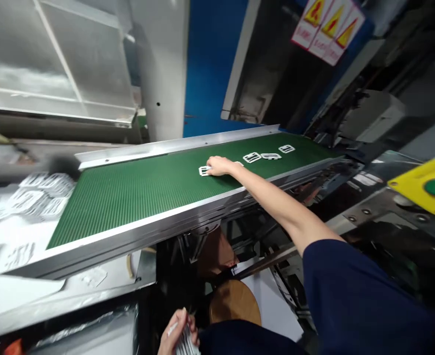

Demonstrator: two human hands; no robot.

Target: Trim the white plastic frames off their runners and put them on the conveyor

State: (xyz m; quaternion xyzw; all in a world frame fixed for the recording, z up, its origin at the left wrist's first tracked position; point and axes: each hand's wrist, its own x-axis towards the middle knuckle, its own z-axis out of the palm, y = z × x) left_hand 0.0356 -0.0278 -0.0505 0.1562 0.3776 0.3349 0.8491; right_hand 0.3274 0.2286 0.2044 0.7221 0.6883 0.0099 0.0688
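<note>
My right hand [220,166] reaches over the green ribbed conveyor belt [128,192], its fingers closed on the edge of a white slotted buckle [203,171]. Part of another white piece shows just behind the wrist. Further right on the belt lie several more, among them a flat buckle [251,158], an overlapping piece [271,156] and a separate buckle [286,148]. Low in the view, my left hand [178,333] is wrapped round a stack of white slotted buckles [186,343], seen edge-on.
Piles of white buckles [40,195] cover the white table at the belt's left end. Metal rails [180,148] border the belt. A blue machine [213,69] stands behind. At right is a yellow panel [424,185] with a green button. A round wooden stool [235,301] is below.
</note>
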